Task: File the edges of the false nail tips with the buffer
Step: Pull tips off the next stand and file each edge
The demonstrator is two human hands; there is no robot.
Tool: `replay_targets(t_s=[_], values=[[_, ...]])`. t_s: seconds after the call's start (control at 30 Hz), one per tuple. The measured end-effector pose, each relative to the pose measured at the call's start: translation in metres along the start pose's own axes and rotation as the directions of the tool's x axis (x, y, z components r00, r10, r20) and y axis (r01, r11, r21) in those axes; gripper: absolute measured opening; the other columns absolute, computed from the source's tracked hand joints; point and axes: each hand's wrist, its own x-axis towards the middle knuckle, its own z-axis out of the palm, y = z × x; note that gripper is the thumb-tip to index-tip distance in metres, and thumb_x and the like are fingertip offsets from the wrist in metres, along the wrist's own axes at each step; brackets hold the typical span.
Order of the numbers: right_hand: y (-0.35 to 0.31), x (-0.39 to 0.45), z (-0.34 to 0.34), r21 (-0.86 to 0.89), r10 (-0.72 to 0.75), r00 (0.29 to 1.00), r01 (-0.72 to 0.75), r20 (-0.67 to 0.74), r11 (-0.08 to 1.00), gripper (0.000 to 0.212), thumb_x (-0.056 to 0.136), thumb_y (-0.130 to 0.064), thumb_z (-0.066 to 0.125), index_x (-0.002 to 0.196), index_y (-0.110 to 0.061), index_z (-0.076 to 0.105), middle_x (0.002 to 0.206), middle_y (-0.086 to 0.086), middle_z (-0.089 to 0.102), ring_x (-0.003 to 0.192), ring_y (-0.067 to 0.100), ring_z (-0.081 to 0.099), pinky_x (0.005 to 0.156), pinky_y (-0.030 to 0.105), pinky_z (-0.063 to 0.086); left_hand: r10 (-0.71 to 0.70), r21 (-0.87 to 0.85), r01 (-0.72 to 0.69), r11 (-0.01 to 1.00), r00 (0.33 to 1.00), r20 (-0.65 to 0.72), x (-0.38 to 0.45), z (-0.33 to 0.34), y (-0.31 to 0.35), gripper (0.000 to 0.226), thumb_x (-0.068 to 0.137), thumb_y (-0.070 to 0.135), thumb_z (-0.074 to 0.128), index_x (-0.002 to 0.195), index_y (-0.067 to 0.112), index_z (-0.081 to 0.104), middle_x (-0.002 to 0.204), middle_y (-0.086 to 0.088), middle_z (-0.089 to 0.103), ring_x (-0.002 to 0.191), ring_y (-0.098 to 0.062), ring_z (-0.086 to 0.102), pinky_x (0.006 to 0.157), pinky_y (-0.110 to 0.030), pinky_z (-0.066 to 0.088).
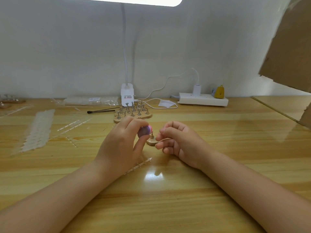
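My left hand (122,142) grips a small purple and pink buffer (145,131) between thumb and fingers, its end just beside a small metal peg on a round wooden stand (151,141). My right hand (175,140) has its fingers curled, and its fingertips pinch the right side of that stand at table level. A false nail tip on the peg is too small to make out. A clear plastic sprue strip (141,163) lies under my left wrist.
A wooden holder with several metal pegs (133,112) stands behind my hands, in front of a white lamp base (127,95). Black tweezers (101,111), sheets of clear nail tips (37,130), a power strip (202,99) and cardboard (289,47) surround the wooden table (218,148).
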Motion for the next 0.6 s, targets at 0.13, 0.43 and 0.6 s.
replay_targets(t_s=[0.13,0.43,0.6], values=[[0.0014,-0.001,0.0004,-0.02,-0.038,0.999,0.038,-0.003,0.999,0.01,0.087,-0.002,0.064,0.088,-0.008,0.055,0.068,0.008,0.068,0.056,0.015,0.066,0.05,0.021,0.052,-0.003,-0.019,0.003,1.0,1.0,0.005,0.0004,-0.0009,0.002,0.019,0.082,0.006,0.071,0.101,0.007,0.065,0.089,-0.003,0.06,0.077,-0.019,0.058,0.067,-0.039,0.053],[0.0022,-0.0018,-0.0004,-0.001,-0.037,0.999,0.037,0.04,0.999,0.013,0.083,-0.004,0.064,0.096,0.0,0.063,0.073,0.008,0.071,0.067,0.016,0.071,0.058,0.021,0.055,0.012,-0.045,-0.011,0.999,1.0,0.006,-0.0003,-0.0004,0.0023,0.023,0.083,0.004,0.07,0.104,0.004,0.064,0.092,-0.005,0.061,0.081,-0.019,0.061,0.071,-0.04,0.054],[-0.0002,-0.002,0.0006,-0.027,-0.033,0.998,0.034,0.05,0.999,0.017,0.075,-0.017,0.067,0.084,-0.002,0.065,0.068,0.006,0.068,0.061,0.014,0.068,0.053,0.02,0.054,0.037,-0.063,-0.037,0.997,0.999,-0.006,-0.0005,0.0008,0.0016,0.023,0.085,0.006,0.069,0.107,0.004,0.064,0.095,-0.005,0.061,0.082,-0.019,0.062,0.07,-0.04,0.055]])
